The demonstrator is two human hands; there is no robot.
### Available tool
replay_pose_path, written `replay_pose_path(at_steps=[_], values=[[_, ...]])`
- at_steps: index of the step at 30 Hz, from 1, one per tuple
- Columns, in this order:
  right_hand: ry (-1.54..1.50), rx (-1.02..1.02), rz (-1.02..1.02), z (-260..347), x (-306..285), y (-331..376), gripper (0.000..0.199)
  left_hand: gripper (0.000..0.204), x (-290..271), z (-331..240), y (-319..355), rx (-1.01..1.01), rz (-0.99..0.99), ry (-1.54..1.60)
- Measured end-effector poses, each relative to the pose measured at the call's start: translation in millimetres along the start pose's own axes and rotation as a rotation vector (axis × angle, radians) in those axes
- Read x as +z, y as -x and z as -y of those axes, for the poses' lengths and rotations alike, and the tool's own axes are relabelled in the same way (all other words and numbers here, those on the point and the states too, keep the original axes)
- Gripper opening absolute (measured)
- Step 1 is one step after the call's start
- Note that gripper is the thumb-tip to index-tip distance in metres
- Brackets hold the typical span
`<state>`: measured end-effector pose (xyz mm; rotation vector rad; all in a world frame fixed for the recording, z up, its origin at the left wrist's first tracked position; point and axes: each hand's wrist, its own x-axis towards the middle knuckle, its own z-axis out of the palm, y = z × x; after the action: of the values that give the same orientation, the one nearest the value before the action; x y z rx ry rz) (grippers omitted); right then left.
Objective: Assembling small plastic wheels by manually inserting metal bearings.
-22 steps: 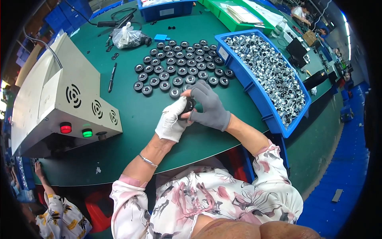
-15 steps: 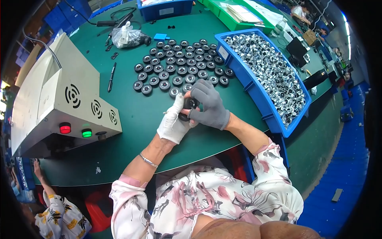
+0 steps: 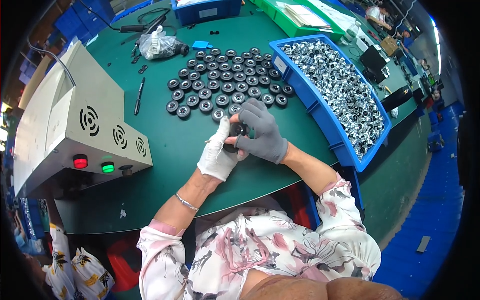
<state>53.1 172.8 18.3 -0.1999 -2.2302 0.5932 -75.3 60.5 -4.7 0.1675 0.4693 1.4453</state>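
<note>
My left hand [image 3: 216,156], in a white glove, and my right hand [image 3: 264,132], in a grey glove with bare fingertips, meet over the near middle of the table. Between them is a small black wheel [image 3: 237,129], gripped by the fingers of both. A second dark round piece seems to sit just below it, partly hidden by the fingers. Just beyond my hands, many black wheels [image 3: 228,88] with metal centres lie flat in loose rows. To their right stands a long blue bin [image 3: 326,131] heaped with shiny metal parts [image 3: 332,85].
A cream metal machine [image 3: 107,102] with a red and a green light stands at left. Near it lies a black pen [image 3: 139,96]. Farther back are a clear plastic bag [image 3: 159,46], a blue bin [image 3: 207,14] and a green tray [image 3: 280,22]. A co-worker's sleeve [image 3: 60,257] shows lower left.
My hands keep nearly the same grip on the black wheel, with only slight finger movement. At lower left, the co-worker's arm has shifted and the hand has gone behind the machine.
</note>
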Motion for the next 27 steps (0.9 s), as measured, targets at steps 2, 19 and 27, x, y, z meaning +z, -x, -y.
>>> replay_pose_path(at_steps=[2,19,27], values=[[0.067,-0.036,0.005,-3,-2,1,0.043,0.039,9,0,1,-0.067,-0.152,0.004],[-0.047,0.062,0.026,-4,-3,3,0.036,0.044,7,0,-1,-0.015,-0.077,0.033],[-0.139,0.147,0.015,1,2,3,0.042,0.043,-10,-3,-3,0.047,0.012,-0.031]])
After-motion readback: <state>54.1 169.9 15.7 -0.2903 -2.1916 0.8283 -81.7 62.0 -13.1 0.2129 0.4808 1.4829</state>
